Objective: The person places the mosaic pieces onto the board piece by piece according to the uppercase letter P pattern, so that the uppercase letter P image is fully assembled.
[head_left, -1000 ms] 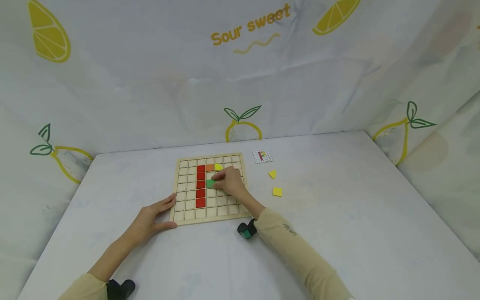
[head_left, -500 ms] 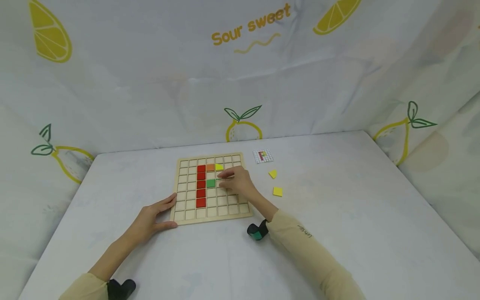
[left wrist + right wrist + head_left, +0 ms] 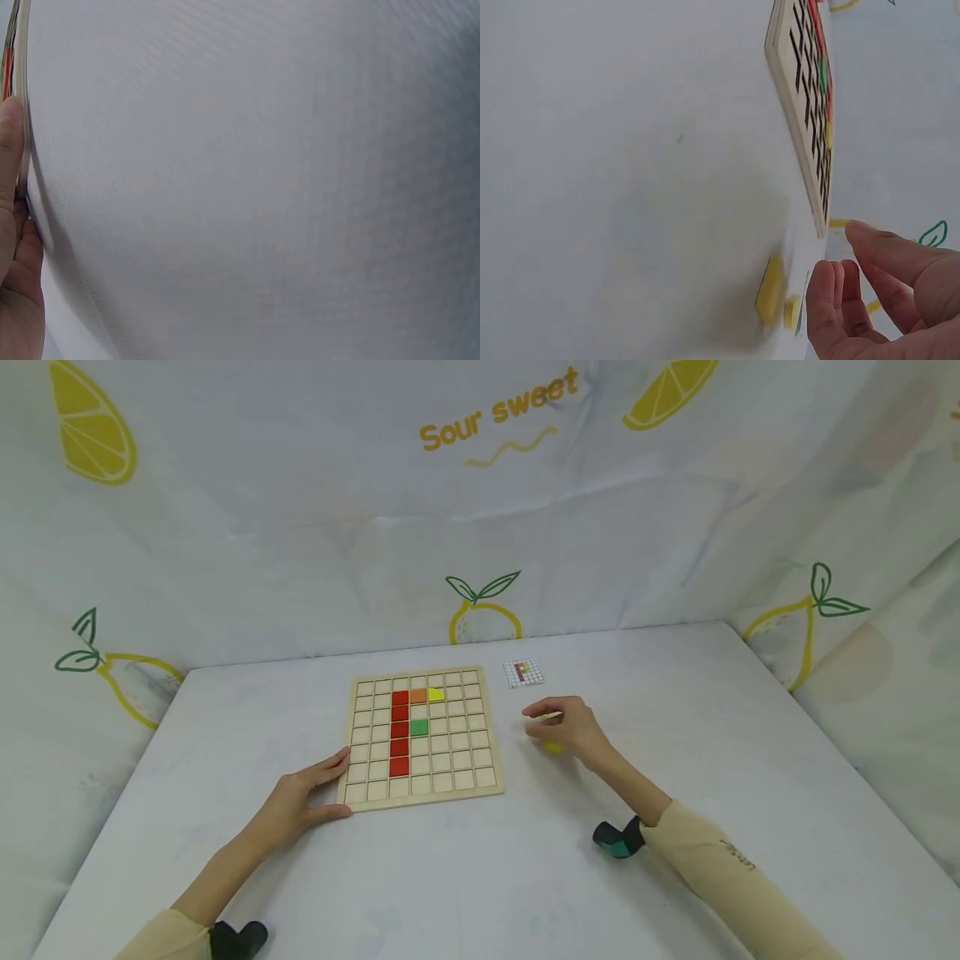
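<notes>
A wooden grid board (image 3: 450,783) lies flat on the table. My left hand (image 3: 296,797) rests at its left edge, thumb at the near corner and fingers farther up the side. Set in the board are a column of red square tiles (image 3: 400,729), an orange tile (image 3: 417,696), a yellow tile (image 3: 436,694) with a slanted corner, and a green tile (image 3: 418,727). My right hand (image 3: 573,727) hovers right of the board, thumb and fingers apart, nothing between them. Below it lies a yellow square tile (image 3: 552,747), partly covered; a smaller yellow piece (image 3: 792,312) lies beyond in the right wrist view.
A small card (image 3: 522,672) printed with a coloured grid pattern lies behind the board's right side. A white cloth (image 3: 720,710) covers the table. Behind it hangs a curtain (image 3: 337,552) with lemon prints. Each wrist wears a dark camera mount (image 3: 618,839).
My right hand has let go of the green tile, which stays in its cell, and has moved right to above the loose yellow pieces. My left hand has stayed at the board's edge.
</notes>
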Action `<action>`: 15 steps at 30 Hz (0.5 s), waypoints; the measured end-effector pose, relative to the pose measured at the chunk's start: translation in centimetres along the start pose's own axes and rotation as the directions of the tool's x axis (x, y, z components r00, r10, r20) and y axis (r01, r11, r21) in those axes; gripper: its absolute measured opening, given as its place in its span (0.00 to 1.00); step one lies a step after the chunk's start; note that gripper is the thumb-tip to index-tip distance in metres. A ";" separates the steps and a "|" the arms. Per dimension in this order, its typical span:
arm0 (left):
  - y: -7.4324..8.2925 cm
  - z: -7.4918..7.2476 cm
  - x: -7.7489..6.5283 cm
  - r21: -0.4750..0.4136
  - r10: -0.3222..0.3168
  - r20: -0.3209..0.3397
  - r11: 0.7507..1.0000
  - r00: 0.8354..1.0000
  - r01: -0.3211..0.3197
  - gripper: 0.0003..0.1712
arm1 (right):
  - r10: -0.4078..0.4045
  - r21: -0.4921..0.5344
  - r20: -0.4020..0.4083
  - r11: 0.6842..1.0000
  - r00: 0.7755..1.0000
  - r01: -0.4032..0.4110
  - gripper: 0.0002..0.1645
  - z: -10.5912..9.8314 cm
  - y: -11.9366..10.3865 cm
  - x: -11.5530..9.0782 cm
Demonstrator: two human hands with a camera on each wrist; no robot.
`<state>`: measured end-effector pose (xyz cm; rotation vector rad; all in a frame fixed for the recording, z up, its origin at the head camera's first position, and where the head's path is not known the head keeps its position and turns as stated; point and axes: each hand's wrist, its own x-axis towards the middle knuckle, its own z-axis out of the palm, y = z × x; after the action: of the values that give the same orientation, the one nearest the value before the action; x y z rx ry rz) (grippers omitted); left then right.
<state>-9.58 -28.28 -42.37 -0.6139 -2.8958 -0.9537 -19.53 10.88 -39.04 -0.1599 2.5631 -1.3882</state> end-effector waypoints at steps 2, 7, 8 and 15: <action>0.0 -0.1 -0.1 0.001 -0.004 0.001 1.000 1.000 0.004 0.44 | 0.007 -0.019 -0.007 1.000 1.000 -0.007 0.16 -1.1 0.8 -0.2; 0.0 -0.1 -0.1 -0.006 -0.020 0.006 1.000 1.000 0.020 0.44 | -0.007 -0.061 0.014 0.998 1.000 0.008 0.18 -2.8 2.5 -0.8; 0.0 0.0 -0.1 -0.010 -0.021 0.007 1.000 1.000 0.021 0.44 | -0.011 -0.068 0.024 0.998 1.000 0.013 0.18 -3.1 2.8 -0.9; -0.1 0.1 0.0 0.001 -0.028 0.008 1.000 1.000 0.028 0.44 | -0.065 -0.153 0.067 0.985 0.996 0.074 0.19 -3.8 4.2 -1.3</action>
<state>-9.63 -28.33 -42.51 -0.5801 -2.9188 -0.9551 -19.17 16.48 -40.37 -0.3161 2.6357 -1.1856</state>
